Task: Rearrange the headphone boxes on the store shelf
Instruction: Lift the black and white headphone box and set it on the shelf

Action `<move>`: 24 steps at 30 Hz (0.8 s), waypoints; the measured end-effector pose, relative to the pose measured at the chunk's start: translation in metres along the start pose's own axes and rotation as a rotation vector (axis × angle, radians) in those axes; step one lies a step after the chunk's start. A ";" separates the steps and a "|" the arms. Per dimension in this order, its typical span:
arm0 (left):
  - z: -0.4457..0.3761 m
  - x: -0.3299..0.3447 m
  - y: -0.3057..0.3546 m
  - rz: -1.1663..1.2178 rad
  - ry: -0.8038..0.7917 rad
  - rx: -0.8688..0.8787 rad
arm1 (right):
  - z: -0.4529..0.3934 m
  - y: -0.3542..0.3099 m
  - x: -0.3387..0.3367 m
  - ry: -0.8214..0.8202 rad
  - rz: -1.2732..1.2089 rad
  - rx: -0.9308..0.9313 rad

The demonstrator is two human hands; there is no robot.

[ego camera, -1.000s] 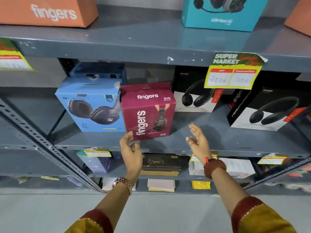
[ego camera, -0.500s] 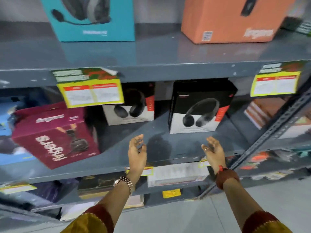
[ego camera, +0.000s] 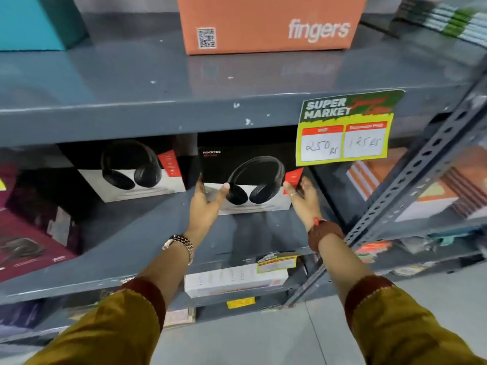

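A black and white Rockerz headphone box [ego camera: 250,167] stands on the middle grey shelf [ego camera: 147,241]. My left hand [ego camera: 207,204] grips its lower left edge, thumb across the front. My right hand [ego camera: 303,198] presses against its lower right corner. A second black and white headphone box [ego camera: 131,169] stands just to its left, further back. At the far left lies a maroon fingers box [ego camera: 34,233], partly cut off by the frame edge.
An orange fingers box [ego camera: 268,22] and a teal box [ego camera: 37,22] sit on the upper shelf. A yellow price tag [ego camera: 345,133] hangs from that shelf's edge. A perforated steel upright [ego camera: 411,180] stands at right, with books beyond it.
The view has swung right and closer. Both hands, open in the air before, have reached forward and closed on the two sides of the right-hand black and white box.
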State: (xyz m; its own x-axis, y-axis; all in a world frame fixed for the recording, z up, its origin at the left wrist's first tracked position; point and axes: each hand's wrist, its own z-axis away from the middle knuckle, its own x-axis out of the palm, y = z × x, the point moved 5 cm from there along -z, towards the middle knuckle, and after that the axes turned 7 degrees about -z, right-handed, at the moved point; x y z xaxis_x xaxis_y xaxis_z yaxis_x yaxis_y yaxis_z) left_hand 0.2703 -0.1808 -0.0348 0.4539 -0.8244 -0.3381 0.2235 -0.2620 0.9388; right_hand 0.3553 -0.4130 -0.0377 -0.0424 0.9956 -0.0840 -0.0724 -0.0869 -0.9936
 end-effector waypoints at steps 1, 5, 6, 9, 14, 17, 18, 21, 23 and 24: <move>0.000 0.000 0.000 -0.010 0.012 0.017 | 0.001 0.001 0.001 -0.003 0.006 -0.018; 0.013 -0.010 -0.001 -0.048 0.079 0.030 | 0.016 0.002 -0.001 0.040 0.006 -0.059; 0.022 -0.015 -0.001 -0.073 0.092 0.026 | 0.024 -0.001 -0.002 0.046 0.018 -0.083; 0.043 -0.024 -0.002 -0.167 0.135 0.019 | 0.042 0.003 -0.012 0.072 0.075 -0.085; 0.115 -0.117 0.000 -0.198 0.088 0.061 | 0.166 -0.024 0.003 0.200 0.169 -0.123; 0.126 -0.117 -0.004 -0.244 0.047 0.060 | 0.186 -0.023 -0.008 0.209 0.204 -0.116; 0.130 -0.116 -0.006 -0.251 0.044 0.047 | 0.189 -0.021 -0.011 0.231 0.229 -0.112; 0.143 -0.128 -0.005 -0.275 0.035 0.072 | 0.206 -0.025 -0.014 0.261 0.286 -0.134; 0.154 -0.148 -0.005 -0.264 0.031 0.095 | 0.225 -0.031 -0.004 0.264 0.299 -0.151; 0.157 -0.161 -0.008 -0.266 0.036 0.105 | 0.233 -0.035 0.006 0.257 0.310 -0.158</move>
State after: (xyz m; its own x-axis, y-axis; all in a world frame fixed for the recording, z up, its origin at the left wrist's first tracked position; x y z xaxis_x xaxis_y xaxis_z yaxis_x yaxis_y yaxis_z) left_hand 0.0599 -0.1249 0.0222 0.4216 -0.7019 -0.5741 0.2488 -0.5193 0.8176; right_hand 0.1250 -0.4127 0.0145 0.2128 0.9015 -0.3768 0.0591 -0.3968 -0.9160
